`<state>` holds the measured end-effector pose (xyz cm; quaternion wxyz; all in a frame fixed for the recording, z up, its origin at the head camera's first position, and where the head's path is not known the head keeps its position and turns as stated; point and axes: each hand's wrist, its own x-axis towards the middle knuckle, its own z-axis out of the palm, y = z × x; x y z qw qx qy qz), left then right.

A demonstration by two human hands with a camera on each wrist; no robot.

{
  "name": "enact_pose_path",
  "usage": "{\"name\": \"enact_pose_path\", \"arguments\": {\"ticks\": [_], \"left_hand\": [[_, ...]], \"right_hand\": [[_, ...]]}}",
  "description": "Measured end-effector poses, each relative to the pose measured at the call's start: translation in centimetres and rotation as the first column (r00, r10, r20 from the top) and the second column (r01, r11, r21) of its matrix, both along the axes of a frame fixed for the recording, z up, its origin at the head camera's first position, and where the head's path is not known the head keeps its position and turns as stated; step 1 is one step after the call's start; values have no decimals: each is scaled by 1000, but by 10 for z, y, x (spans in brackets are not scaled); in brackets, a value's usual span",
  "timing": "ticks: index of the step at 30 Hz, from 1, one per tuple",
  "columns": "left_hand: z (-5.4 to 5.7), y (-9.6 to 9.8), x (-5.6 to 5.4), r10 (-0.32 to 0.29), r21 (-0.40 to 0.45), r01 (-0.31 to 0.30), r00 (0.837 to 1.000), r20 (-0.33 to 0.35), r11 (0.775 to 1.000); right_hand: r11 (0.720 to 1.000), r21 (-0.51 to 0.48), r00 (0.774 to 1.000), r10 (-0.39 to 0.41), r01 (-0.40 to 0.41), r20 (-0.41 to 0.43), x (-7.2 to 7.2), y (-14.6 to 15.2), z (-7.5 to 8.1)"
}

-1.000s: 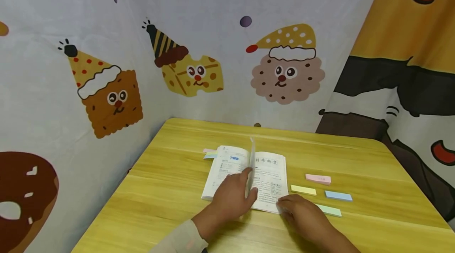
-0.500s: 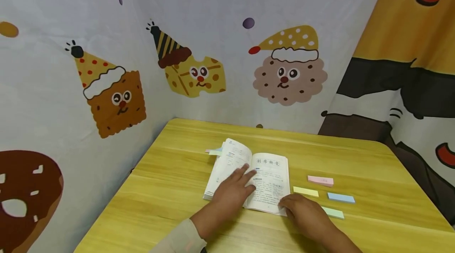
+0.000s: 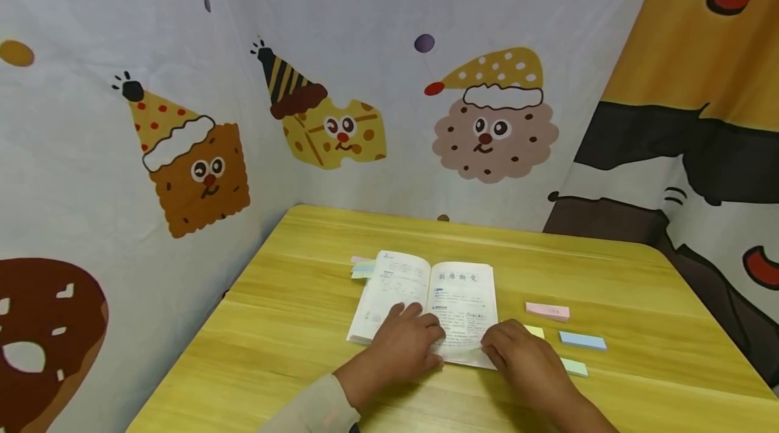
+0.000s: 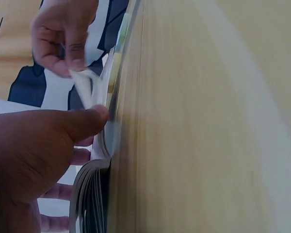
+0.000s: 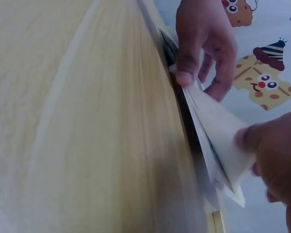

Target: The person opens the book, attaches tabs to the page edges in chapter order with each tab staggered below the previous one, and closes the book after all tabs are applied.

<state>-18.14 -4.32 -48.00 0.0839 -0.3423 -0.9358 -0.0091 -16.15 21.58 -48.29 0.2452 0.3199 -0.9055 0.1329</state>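
Note:
An open book point(image 3: 462, 287) with printed pages lies on the wooden table in the head view. Over its lower middle rests my left hand point(image 3: 406, 342), fingers loosely spread on the pages, the thumb by the bottom edge. At the lower right corner, my right hand point(image 3: 528, 360) pinches a page between thumb and fingers. The right wrist view shows that page point(image 5: 218, 131) lifted and bent up by my right hand point(image 5: 279, 160). Beyond it, the left hand point(image 5: 206, 43) touches the pages. Pink, yellow and green-blue tabs point(image 3: 363, 268) stick out from the book's left side.
Right of the book lie a pink sticky note pad point(image 3: 548, 312), a blue pad point(image 3: 582, 340), a green pad point(image 3: 575, 368) and a yellow pad point(image 3: 535, 331). The right hand partly hides the yellow and green ones. A cartoon-printed curtain point(image 3: 377, 27) hangs behind the table point(image 3: 274, 325).
The page standing upright a second ago has fallen to the left side and now lies flat. My left hand has slid down toward the book's lower edge; the right hand has risen slightly with the page corner.

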Motion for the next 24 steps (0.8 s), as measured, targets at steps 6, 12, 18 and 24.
{"name": "enact_pose_path", "arguments": {"ticks": [6, 12, 18, 24], "left_hand": [[1, 0, 1, 6, 33, -6, 1000, -15, 999], [-1, 1, 0, 32, 94, -29, 999, -35, 995], [-1, 2, -2, 153, 301, -161, 987, 51, 940], [2, -2, -1, 412, 419, -337, 906, -100, 843]], "right_hand": [[998, -62, 991, 0, -9, -131, 0, 0, -3], [998, -62, 992, -12, 4, -128, 3, 7, -8], [994, 59, 982, 101, -93, -159, -1, 10, -12], [989, 111, 986, 107, -93, -126, -1, 10, -14]]}}
